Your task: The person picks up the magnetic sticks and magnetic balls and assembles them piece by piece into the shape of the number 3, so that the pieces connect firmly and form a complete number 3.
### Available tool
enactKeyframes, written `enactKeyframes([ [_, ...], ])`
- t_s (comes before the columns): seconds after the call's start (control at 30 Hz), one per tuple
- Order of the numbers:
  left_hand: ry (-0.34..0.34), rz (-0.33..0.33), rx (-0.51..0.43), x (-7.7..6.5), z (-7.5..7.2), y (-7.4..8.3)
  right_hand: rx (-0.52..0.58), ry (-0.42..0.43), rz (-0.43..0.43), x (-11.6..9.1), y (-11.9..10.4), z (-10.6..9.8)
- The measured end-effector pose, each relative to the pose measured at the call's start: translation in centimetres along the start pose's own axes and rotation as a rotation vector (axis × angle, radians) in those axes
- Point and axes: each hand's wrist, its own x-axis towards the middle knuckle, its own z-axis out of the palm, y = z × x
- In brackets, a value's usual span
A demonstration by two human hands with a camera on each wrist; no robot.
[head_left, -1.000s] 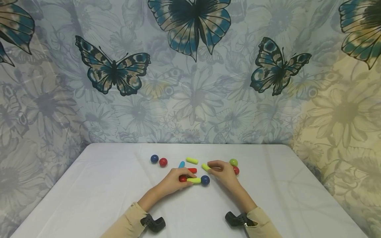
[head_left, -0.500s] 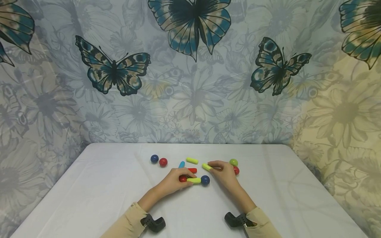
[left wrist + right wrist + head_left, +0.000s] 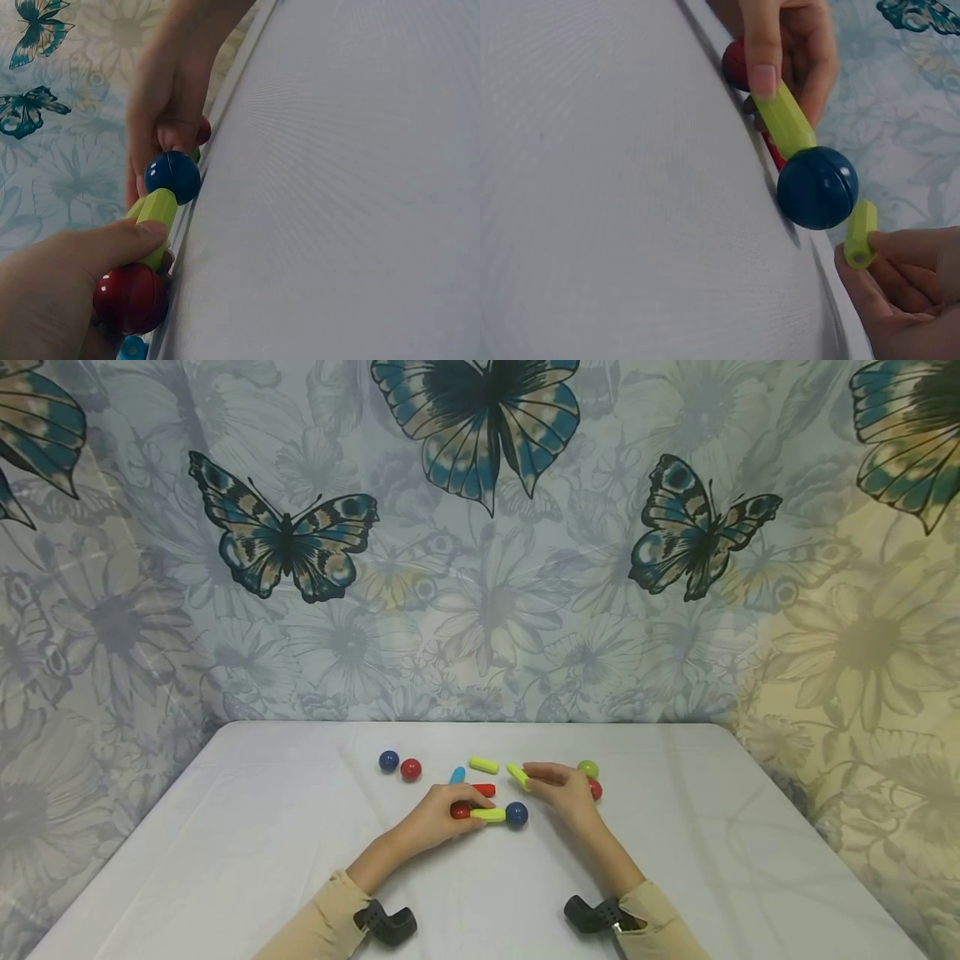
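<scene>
My left hand (image 3: 438, 814) pinches a yellow-green stick (image 3: 784, 120) between thumb and fingers. A red ball (image 3: 131, 298) sits at the near end of that stick, beside the palm, and a dark blue ball (image 3: 818, 187) at its other end. To the right, my right hand (image 3: 567, 792) pinches a second yellow-green stick (image 3: 861, 234) by its lower end. A round grey spot shows on that stick's end face in the right wrist view. The second stick is apart from the blue ball in the head view, up and to its right.
Behind the left hand lie a red stick (image 3: 484, 790) and a partly hidden light blue stick (image 3: 457, 774). Another yellow-green stick (image 3: 483, 765) lies farther back. A blue ball (image 3: 388, 762) and a red ball (image 3: 410, 769) rest at left, a green ball (image 3: 588, 769) and a red ball (image 3: 596, 789) at right.
The stick in my right hand shifts slightly right, then tips steeper with its free end a little farther back. My left hand and the joined balls and stick stay in place.
</scene>
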Motion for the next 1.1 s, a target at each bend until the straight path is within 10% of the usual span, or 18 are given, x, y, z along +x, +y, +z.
enactKeyframes([
  [1.1,0.008,0.009,0.02,0.15,-0.02,-0.04,0.095,-0.119,0.083,-0.59,-0.96,0.26],
])
